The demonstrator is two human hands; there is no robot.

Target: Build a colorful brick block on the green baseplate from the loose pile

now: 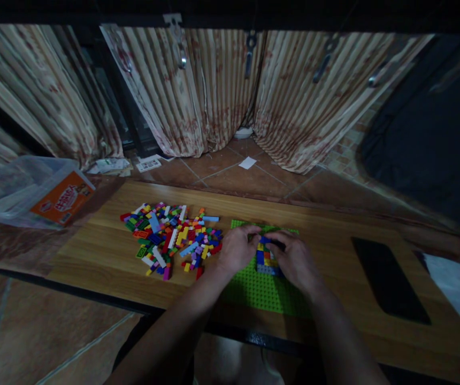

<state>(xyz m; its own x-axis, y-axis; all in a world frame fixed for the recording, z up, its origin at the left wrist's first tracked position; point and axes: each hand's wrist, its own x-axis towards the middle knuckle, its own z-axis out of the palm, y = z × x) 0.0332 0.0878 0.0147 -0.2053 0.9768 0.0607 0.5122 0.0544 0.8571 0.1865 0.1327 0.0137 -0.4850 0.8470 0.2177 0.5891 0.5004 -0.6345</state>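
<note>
In the head view the work looks to be mid-build: the left hand (236, 249) and right hand (294, 260) clasp from either side a small brick stack (266, 260) standing on the green baseplate (260, 293), right of the pile of loose bricks (173, 238) on the wooden table (101, 254). Both sets of fingers curl almost closed, tips pinching the stack's top; seating a brick there would call for a straight downward press, stack braced.
</note>
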